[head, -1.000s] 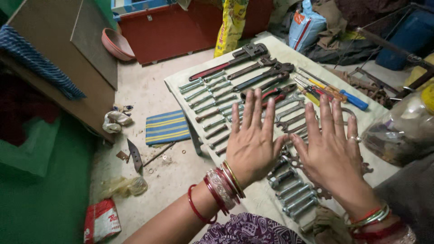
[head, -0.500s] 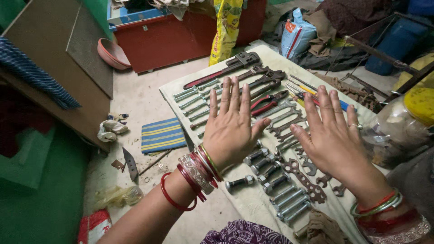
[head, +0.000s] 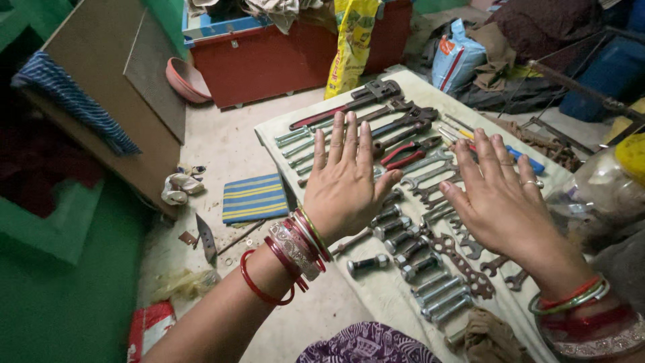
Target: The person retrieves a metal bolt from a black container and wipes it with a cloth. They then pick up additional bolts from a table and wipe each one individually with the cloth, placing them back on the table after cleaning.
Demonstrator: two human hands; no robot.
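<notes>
Seen from the head camera, the left hand (head: 346,185) is spread flat with fingers apart, palm down, holding nothing, above a row of spanners (head: 299,138) and sockets (head: 396,232) laid out on a pale cloth (head: 390,296). The right hand (head: 500,202) is likewise open and empty, over more spanners (head: 463,259) near the cloth's right side. Red-handled pliers (head: 406,153) lie between the two hands, and a large pipe wrench (head: 349,104) rests at the cloth's far end. A striped folded cloth (head: 254,197) sits on the floor to the left.
</notes>
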